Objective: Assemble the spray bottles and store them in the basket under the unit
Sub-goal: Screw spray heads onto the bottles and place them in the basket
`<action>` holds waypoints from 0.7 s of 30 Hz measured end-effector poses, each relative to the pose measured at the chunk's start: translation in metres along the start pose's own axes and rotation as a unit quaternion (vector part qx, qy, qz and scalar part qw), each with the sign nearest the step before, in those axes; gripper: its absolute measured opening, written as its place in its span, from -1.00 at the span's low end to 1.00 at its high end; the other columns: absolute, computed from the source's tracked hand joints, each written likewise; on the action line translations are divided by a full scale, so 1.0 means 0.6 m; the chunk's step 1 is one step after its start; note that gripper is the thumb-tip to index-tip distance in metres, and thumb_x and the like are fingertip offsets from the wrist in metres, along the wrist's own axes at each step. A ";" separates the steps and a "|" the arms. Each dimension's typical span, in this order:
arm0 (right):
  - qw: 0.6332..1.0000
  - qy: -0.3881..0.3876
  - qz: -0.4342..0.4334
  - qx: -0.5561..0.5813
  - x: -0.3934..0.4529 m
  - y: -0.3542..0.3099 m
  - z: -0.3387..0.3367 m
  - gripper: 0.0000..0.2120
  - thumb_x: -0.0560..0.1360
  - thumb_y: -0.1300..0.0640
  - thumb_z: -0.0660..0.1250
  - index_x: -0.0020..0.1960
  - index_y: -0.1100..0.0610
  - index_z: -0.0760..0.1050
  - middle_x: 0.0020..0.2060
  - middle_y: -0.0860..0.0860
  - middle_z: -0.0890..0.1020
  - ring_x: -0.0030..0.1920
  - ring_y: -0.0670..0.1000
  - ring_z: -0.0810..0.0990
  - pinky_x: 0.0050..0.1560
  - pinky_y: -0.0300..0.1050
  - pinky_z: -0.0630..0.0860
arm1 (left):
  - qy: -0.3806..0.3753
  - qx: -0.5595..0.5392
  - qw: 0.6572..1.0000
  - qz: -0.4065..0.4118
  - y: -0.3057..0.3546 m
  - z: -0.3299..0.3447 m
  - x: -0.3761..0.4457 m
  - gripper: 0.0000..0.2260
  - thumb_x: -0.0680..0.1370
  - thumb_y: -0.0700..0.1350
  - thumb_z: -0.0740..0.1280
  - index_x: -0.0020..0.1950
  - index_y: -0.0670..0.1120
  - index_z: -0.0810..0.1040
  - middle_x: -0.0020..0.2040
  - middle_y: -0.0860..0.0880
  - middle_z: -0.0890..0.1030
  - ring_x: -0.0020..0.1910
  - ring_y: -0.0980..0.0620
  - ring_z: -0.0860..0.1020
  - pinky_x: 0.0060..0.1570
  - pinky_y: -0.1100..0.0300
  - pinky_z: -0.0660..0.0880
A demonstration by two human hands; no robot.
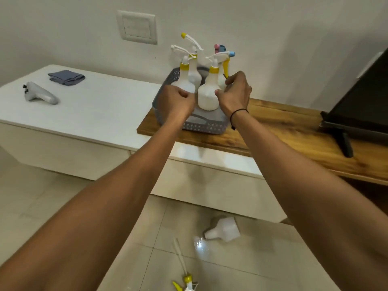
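Note:
A grey perforated basket (201, 126) stands on the wooden shelf (283, 131) and holds several white spray bottles (207, 93) with yellow collars and trigger heads. My left hand (178, 100) grips the basket's left rim with curled fingers. My right hand (236, 92) grips the right rim, thumb and fingers curled over it. On the floor tiles below lies a white bottle body (223, 228) on its side with no head. A loose spray head (186, 280) with a yellow collar and long tube lies nearer me.
The white cabinet top (94, 106) to the left carries a grey handheld controller (39, 94) and a folded blue-grey cloth (66, 77). A dark screen on a stand (357, 106) occupies the shelf's right end. A switch plate (137, 27) is on the wall.

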State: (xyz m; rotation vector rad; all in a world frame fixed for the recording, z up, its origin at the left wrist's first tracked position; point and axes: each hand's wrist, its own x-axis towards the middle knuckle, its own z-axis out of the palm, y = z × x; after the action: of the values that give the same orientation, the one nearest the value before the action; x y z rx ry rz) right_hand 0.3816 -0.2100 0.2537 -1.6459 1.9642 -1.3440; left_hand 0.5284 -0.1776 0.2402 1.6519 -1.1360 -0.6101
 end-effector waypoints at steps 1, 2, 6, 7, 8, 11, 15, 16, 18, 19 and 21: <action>1.000 0.011 -0.010 -0.003 -0.025 -0.001 -0.011 -0.72 0.49 0.24 0.46 0.17 0.21 0.52 0.15 0.14 0.65 0.21 0.18 0.58 0.05 -0.11 0.48 | 0.002 -0.028 1.000 -0.001 -0.005 -0.012 -0.024 -0.78 0.58 -0.12 0.46 -0.27 0.00 0.64 -0.21 -0.06 0.77 -0.16 -0.03 0.78 -0.05 0.05 0.72; 1.000 0.019 -0.017 -0.004 -0.052 -0.002 -0.022 -0.80 0.50 0.28 0.41 0.12 0.20 0.56 0.11 0.13 0.67 0.18 0.18 0.59 -0.02 -0.15 0.43 | 0.006 -0.055 0.998 -0.003 -0.010 -0.024 -0.051 -0.77 0.58 -0.13 0.47 -0.28 0.00 0.63 -0.23 -0.07 0.77 -0.19 -0.03 0.78 -0.03 -0.01 0.74; 0.999 0.010 -0.035 0.013 -0.175 0.012 -0.071 -0.92 0.48 0.29 0.39 -0.03 0.22 0.61 -0.07 0.10 0.70 0.02 0.14 0.64 -0.10 -0.13 0.44 | 0.001 -0.100 0.995 -0.010 -0.051 -0.066 -0.171 -0.81 0.54 -0.04 0.49 -0.27 -0.01 0.65 -0.32 0.00 0.74 -0.27 -0.02 0.77 -0.02 -0.07 0.74; 0.999 0.000 -0.037 0.014 -0.210 0.022 -0.083 -0.94 0.48 0.28 0.40 -0.04 0.22 0.61 -0.10 0.08 0.69 -0.01 0.12 0.64 -0.08 -0.09 0.49 | -0.006 -0.100 0.995 -0.018 -0.069 -0.076 -0.206 -0.78 0.53 0.01 0.48 -0.28 -0.03 0.65 -0.38 0.02 0.73 -0.33 0.02 0.76 -0.02 -0.05 0.74; 0.999 -0.015 -0.040 0.017 -0.247 0.035 -0.094 -0.96 0.49 0.27 0.41 -0.05 0.21 0.61 -0.12 0.07 0.69 -0.04 0.11 0.64 -0.05 -0.05 0.54 | -0.014 -0.093 0.995 -0.029 -0.091 -0.084 -0.242 -0.75 0.53 0.05 0.48 -0.29 -0.04 0.66 -0.41 0.05 0.71 -0.39 0.07 0.74 -0.03 -0.03 0.74; 0.996 -0.070 -0.058 0.011 -0.360 0.092 -0.118 -0.96 0.51 0.25 0.44 -0.09 0.18 0.58 -0.16 0.06 0.68 -0.12 0.08 0.64 -0.06 0.01 0.60 | -0.048 -0.068 0.994 -0.075 -0.167 -0.100 -0.341 -0.77 0.54 0.03 0.49 -0.24 -0.07 0.72 -0.41 0.06 0.72 -0.40 0.10 0.73 -0.07 -0.01 0.75; 0.989 -0.139 -0.038 -0.022 -0.513 0.201 -0.136 -0.94 0.50 0.28 0.43 -0.12 0.16 0.58 -0.21 0.05 0.69 -0.15 0.08 0.66 -0.10 0.02 0.62 | -0.092 -0.078 0.979 -0.163 -0.274 -0.112 -0.464 -0.77 0.57 -0.05 0.51 -0.21 -0.16 0.72 -0.35 -0.10 0.74 -0.44 0.04 0.69 -0.13 0.04 0.75; 0.985 -0.167 -0.023 -0.034 -0.548 0.229 -0.137 -0.94 0.50 0.30 0.38 -0.11 0.17 0.58 -0.19 0.07 0.69 -0.12 0.11 0.67 -0.08 0.04 0.62 | -0.098 -0.068 0.977 -0.179 -0.297 -0.114 -0.489 -0.77 0.57 -0.05 0.51 -0.22 -0.17 0.72 -0.33 -0.13 0.75 -0.47 0.05 0.66 -0.15 0.07 0.74; 0.970 -0.230 0.003 -0.074 -0.610 0.278 -0.130 -0.84 0.52 0.34 0.28 -0.01 0.16 0.59 -0.10 0.10 0.70 -0.01 0.17 0.66 -0.01 0.05 0.60 | -0.104 -0.044 0.973 -0.203 -0.340 -0.119 -0.528 -0.78 0.56 -0.06 0.49 -0.20 -0.17 0.73 -0.31 -0.15 0.75 -0.50 0.09 0.63 -0.16 0.12 0.72; 0.960 -0.262 0.010 -0.099 -0.637 0.297 -0.124 -0.78 0.52 0.37 0.25 0.06 0.16 0.59 -0.04 0.11 0.70 0.04 0.18 0.65 0.02 0.04 0.59 | -0.106 -0.035 0.970 -0.214 -0.357 -0.121 -0.541 -0.80 0.56 -0.08 0.49 -0.20 -0.17 0.73 -0.31 -0.15 0.75 -0.52 0.10 0.61 -0.18 0.14 0.72; 0.936 -0.323 0.014 -0.142 -0.693 0.329 -0.108 -0.64 0.52 0.43 0.24 0.23 0.15 0.55 0.09 0.14 0.65 0.16 0.18 0.61 0.08 0.02 0.57 | -0.113 -0.020 0.967 -0.228 -0.392 -0.127 -0.559 -0.79 0.57 -0.08 0.49 -0.22 -0.15 0.71 -0.37 -0.10 0.73 -0.54 0.10 0.60 -0.19 0.15 0.71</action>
State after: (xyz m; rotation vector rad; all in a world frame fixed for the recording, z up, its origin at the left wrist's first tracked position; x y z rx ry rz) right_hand 0.3477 0.1729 -0.0080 -1.8566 1.7985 -0.4112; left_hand 0.5373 0.1703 0.0107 1.8569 -0.8906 -1.1315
